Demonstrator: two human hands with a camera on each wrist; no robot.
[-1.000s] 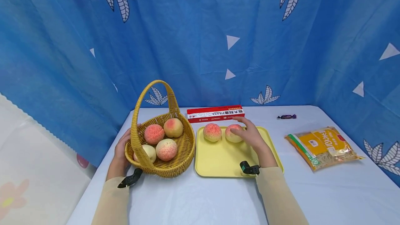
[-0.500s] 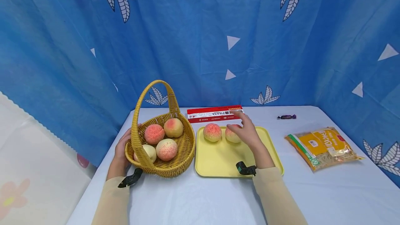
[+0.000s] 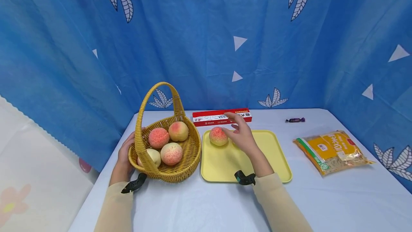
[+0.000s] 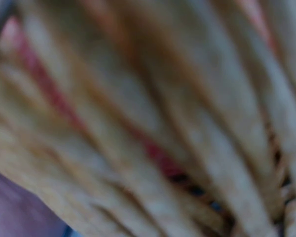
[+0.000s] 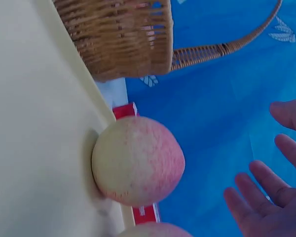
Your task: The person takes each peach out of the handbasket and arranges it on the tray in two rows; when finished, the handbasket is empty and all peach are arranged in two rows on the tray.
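Observation:
My left hand (image 3: 125, 153) lies along the outer left side of a yellow-brown wicker basket (image 3: 193, 156), fingers reaching along the wall under the rim; the thumb is hidden. Several peaches (image 3: 171, 154) sit inside it. In the left wrist view the basket weave (image 4: 153, 123) fills the picture, blurred. Over a yellow tray (image 3: 222, 171) my right hand (image 3: 243, 137) is held with fingers spread, nothing between them. The left peach (image 3: 218, 136) on the tray is just left of its thumb tip. The right wrist view shows that peach (image 5: 138, 160) apart from the fingers, and part of a second peach (image 5: 158, 230), which the hand hides in the head view.
A red pasta box (image 3: 206, 117) lies behind the tray. To the right are an orange food bag (image 3: 333, 151) and a small purple-wrapped candy (image 3: 295, 120). Blue curtains (image 3: 206, 46) hang around the white table (image 3: 186, 207).
My right hand has shifted left from over the right peach toward the left peach, now covering the right one in the head view. The left hand and basket stay put.

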